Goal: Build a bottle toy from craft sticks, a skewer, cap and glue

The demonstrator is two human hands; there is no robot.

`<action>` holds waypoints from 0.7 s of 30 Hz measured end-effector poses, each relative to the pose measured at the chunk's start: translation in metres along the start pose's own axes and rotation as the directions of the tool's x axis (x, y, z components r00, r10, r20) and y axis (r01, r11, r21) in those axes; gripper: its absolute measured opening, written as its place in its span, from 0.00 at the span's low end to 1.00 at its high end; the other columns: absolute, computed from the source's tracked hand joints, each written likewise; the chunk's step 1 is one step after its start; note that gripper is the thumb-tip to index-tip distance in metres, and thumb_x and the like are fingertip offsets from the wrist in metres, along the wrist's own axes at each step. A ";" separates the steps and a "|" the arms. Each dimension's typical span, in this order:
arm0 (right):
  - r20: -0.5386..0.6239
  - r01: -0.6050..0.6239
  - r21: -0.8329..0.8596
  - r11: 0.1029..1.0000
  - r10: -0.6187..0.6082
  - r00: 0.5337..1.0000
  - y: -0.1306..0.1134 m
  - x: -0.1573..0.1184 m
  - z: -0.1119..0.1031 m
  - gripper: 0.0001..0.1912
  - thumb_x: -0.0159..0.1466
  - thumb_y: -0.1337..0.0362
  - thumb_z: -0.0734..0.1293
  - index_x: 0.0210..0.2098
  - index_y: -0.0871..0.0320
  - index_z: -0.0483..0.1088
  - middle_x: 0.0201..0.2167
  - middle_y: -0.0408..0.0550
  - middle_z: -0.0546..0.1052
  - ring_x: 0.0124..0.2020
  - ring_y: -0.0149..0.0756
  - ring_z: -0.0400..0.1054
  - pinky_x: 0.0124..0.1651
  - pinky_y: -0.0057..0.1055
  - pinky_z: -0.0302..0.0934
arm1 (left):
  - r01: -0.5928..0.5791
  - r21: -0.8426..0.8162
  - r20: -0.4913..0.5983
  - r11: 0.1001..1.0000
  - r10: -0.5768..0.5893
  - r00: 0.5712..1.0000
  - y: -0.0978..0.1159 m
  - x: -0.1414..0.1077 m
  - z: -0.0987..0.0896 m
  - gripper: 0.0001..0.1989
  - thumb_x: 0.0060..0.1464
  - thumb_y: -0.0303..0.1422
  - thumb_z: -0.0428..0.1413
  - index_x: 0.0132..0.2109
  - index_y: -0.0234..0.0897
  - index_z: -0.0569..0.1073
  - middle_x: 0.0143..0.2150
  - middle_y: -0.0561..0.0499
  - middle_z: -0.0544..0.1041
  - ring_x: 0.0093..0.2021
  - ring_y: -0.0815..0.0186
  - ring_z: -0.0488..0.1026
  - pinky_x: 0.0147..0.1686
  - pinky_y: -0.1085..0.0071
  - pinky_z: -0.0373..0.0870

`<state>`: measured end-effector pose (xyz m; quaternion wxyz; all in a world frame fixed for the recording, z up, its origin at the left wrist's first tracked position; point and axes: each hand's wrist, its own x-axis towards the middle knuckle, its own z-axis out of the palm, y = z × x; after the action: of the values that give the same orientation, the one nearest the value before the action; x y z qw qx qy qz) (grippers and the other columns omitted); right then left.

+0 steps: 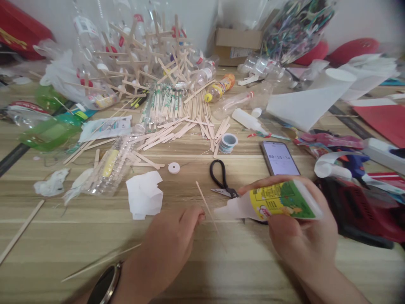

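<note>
The squeeze bottle [278, 202] is right of centre, in your right hand [303, 242], fingers wrapped round it and nozzle tipped leftward, apparently to line up with the thin stick [205, 200] at centre. Your left hand [169, 238] has its fingers drawn together beside that stick; whether they grip it, I cannot tell. Scissors [233, 192] lie behind the bottle on the wooden counter [196, 278]; loose sticks [166, 134] and plastic bottles [87, 31] crowd upper left, before a pale wall [201, 21].

Room lies between paper [144, 196] and stick [205, 202], with the spool [174, 168] blocking straight ahead.
</note>
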<state>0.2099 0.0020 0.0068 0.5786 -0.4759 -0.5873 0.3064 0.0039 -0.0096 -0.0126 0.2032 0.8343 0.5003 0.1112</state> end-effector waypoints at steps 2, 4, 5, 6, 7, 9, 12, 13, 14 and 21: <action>0.026 0.013 -0.001 1.000 -0.013 1.000 0.002 -0.001 0.000 0.15 0.57 0.53 0.73 0.39 0.52 0.69 0.31 0.47 0.81 0.31 0.42 0.78 0.29 0.32 0.74 | -0.011 -0.002 -0.007 1.000 0.011 1.000 -0.001 0.000 0.001 0.14 0.59 0.21 0.44 0.40 0.39 0.72 0.31 0.51 0.79 0.30 0.61 0.76 0.30 0.68 0.69; 0.062 0.028 -0.033 0.999 -0.026 0.998 0.005 -0.002 0.001 0.17 0.57 0.50 0.72 0.40 0.51 0.70 0.32 0.47 0.81 0.31 0.42 0.78 0.30 0.34 0.74 | -0.023 0.002 -0.012 1.000 0.023 1.000 -0.002 0.000 0.002 0.14 0.60 0.21 0.44 0.41 0.39 0.72 0.31 0.51 0.79 0.30 0.61 0.76 0.29 0.68 0.69; 0.081 0.035 -0.050 0.998 -0.031 0.996 0.006 -0.003 0.001 0.18 0.56 0.48 0.72 0.40 0.51 0.70 0.32 0.48 0.81 0.31 0.42 0.78 0.30 0.34 0.74 | -0.028 0.003 -0.013 1.000 0.028 1.000 -0.002 0.000 0.003 0.14 0.60 0.21 0.44 0.42 0.39 0.72 0.31 0.51 0.79 0.31 0.61 0.76 0.29 0.67 0.69; 0.097 0.041 -0.062 0.997 -0.035 0.995 0.007 -0.003 0.001 0.19 0.56 0.47 0.72 0.41 0.50 0.70 0.33 0.48 0.81 0.31 0.42 0.78 0.31 0.34 0.74 | -0.032 0.001 -0.011 0.999 0.032 0.999 -0.003 -0.001 0.003 0.14 0.60 0.21 0.44 0.42 0.39 0.72 0.32 0.51 0.79 0.31 0.61 0.77 0.29 0.67 0.70; 0.102 0.047 -0.063 0.997 -0.040 0.994 0.007 -0.004 0.002 0.20 0.55 0.47 0.72 0.41 0.50 0.70 0.33 0.48 0.81 0.31 0.42 0.78 0.31 0.34 0.74 | -0.037 -0.002 -0.012 0.999 0.037 0.999 -0.003 -0.001 0.004 0.14 0.60 0.21 0.44 0.42 0.39 0.72 0.32 0.51 0.79 0.31 0.60 0.77 0.29 0.67 0.70; 0.090 0.038 -0.041 0.998 -0.034 0.995 0.006 -0.004 0.001 0.19 0.56 0.48 0.72 0.40 0.51 0.70 0.33 0.47 0.81 0.31 0.41 0.78 0.31 0.33 0.74 | -0.044 -0.006 -0.018 0.999 0.044 0.999 -0.003 -0.001 0.004 0.14 0.60 0.21 0.43 0.42 0.38 0.72 0.32 0.50 0.79 0.31 0.60 0.77 0.30 0.67 0.70; 0.035 0.024 0.007 1.000 -0.024 0.999 0.003 -0.003 0.001 0.15 0.58 0.53 0.73 0.40 0.52 0.70 0.33 0.46 0.81 0.32 0.40 0.78 0.31 0.31 0.75 | -0.033 0.001 -0.014 0.999 0.033 0.999 -0.002 -0.001 0.003 0.15 0.59 0.20 0.43 0.41 0.38 0.72 0.31 0.50 0.79 0.30 0.60 0.76 0.29 0.66 0.70; 0.026 0.019 0.018 1.000 -0.019 0.999 0.002 -0.003 0.000 0.15 0.58 0.54 0.73 0.40 0.52 0.70 0.33 0.46 0.81 0.32 0.40 0.78 0.31 0.30 0.75 | -0.027 0.004 -0.004 1.000 0.027 1.000 -0.002 -0.001 0.003 0.15 0.59 0.20 0.43 0.41 0.38 0.72 0.31 0.51 0.79 0.31 0.60 0.77 0.30 0.66 0.70; 0.031 0.013 0.018 1.000 -0.014 0.999 0.002 -0.002 0.000 0.14 0.59 0.55 0.73 0.40 0.52 0.70 0.33 0.46 0.81 0.32 0.40 0.78 0.31 0.30 0.75 | -0.018 0.006 0.009 1.000 0.018 1.000 -0.001 -0.001 0.002 0.15 0.59 0.20 0.43 0.41 0.39 0.72 0.31 0.51 0.79 0.31 0.60 0.77 0.30 0.67 0.70; 0.080 0.046 -0.011 0.999 -0.045 0.996 0.005 -0.003 0.001 0.17 0.57 0.50 0.73 0.41 0.51 0.70 0.33 0.45 0.80 0.32 0.37 0.78 0.32 0.28 0.74 | 0.003 0.016 0.047 1.000 -0.004 0.999 -0.001 0.001 0.001 0.16 0.58 0.20 0.43 0.42 0.40 0.72 0.33 0.51 0.80 0.33 0.63 0.77 0.33 0.70 0.70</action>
<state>0.2097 0.0010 0.0004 0.5584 -0.4535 -0.6226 0.3080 0.0035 -0.0087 -0.0142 0.2083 0.8374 0.4977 0.0872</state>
